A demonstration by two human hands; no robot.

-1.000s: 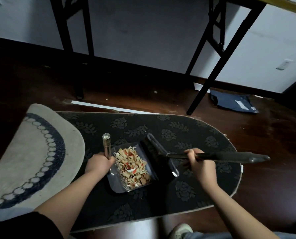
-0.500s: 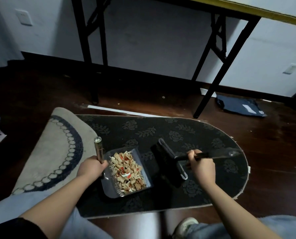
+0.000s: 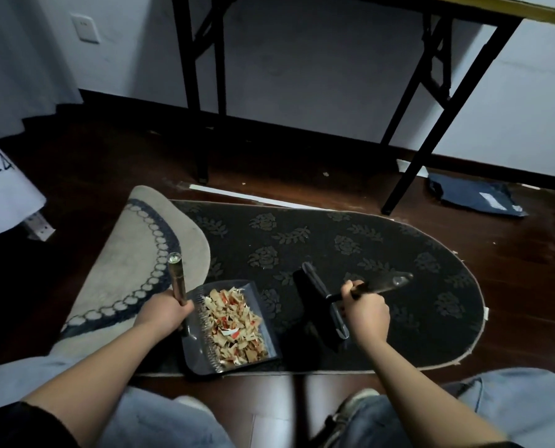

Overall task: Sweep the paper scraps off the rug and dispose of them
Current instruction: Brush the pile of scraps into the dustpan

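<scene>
A dark oval rug [image 3: 350, 240] with a leaf pattern lies on the wooden floor. At its near edge sits a grey dustpan [image 3: 260, 331] holding a heap of beige, white and red paper scraps [image 3: 234, 324]. My left hand [image 3: 164, 313] grips the dustpan's metal handle [image 3: 176, 276], which points up and away. To the right, my right hand [image 3: 365, 313] grips the handle of a black hand brush [image 3: 318, 308], whose head stands on the rug, apart from the pan.
A beige rug [image 3: 134, 257] with a dark ring pattern overlaps the dark rug's left end. Black folding-table legs [image 3: 431, 124] stand behind. A dark blue packet [image 3: 473, 195] lies at the right, a white object [image 3: 1, 195] at the left. My knees and shoes fill the bottom.
The brush has swung away from the dustpan to the right, leaving a gap. The view has pulled back and upward; my knees and the white object at the left have come into view.
</scene>
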